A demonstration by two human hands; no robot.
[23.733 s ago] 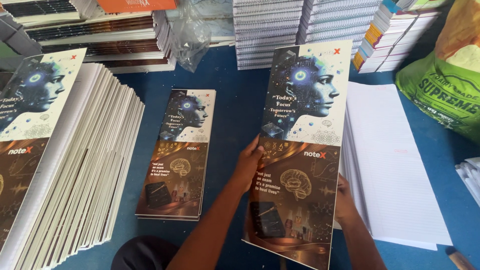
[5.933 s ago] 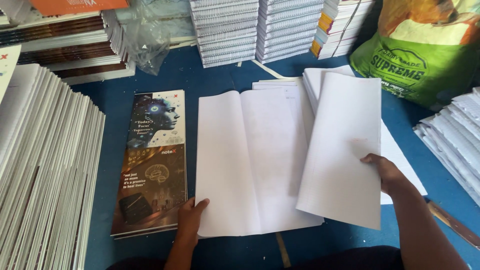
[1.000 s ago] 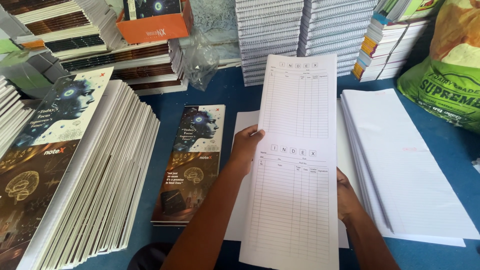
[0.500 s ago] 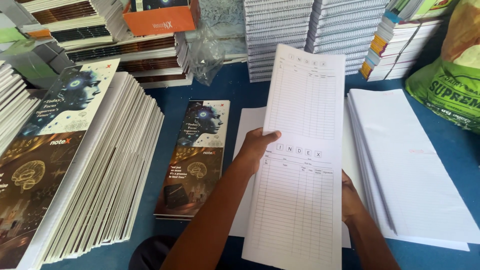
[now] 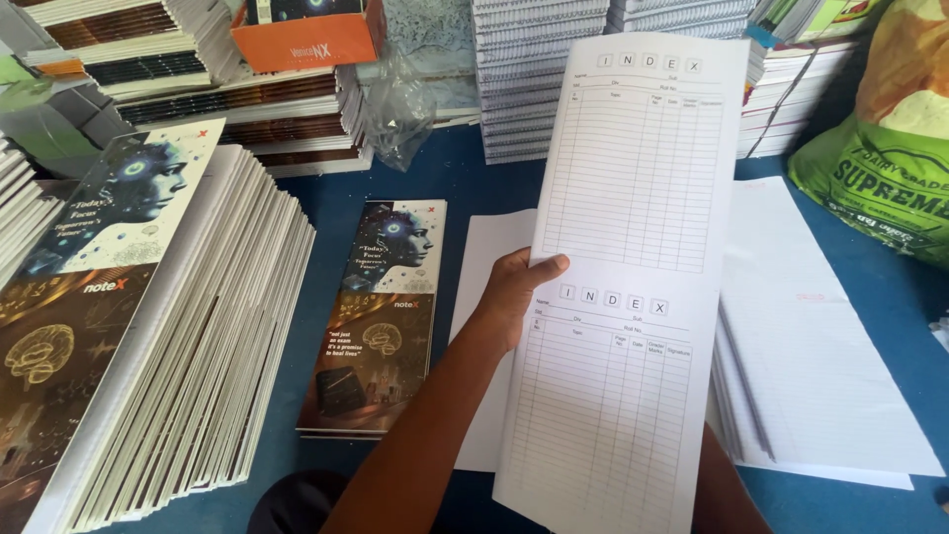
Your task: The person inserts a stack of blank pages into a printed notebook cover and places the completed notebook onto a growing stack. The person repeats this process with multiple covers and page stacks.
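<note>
Since half a second ago I see the tall printed index sheet (image 5: pixel 633 267) raised a little higher and nearer the camera. My left hand (image 5: pixel 514 297) grips its left edge at mid-height, thumb on the front. The right hand is hidden behind the sheet's lower edge; I cannot tell its grip. Left of that hand lies a dark-covered notebook (image 5: pixel 381 316), further left a fanned cover stack (image 5: pixel 148 336). To the right sit white paper piles (image 5: pixel 811 356).
</note>
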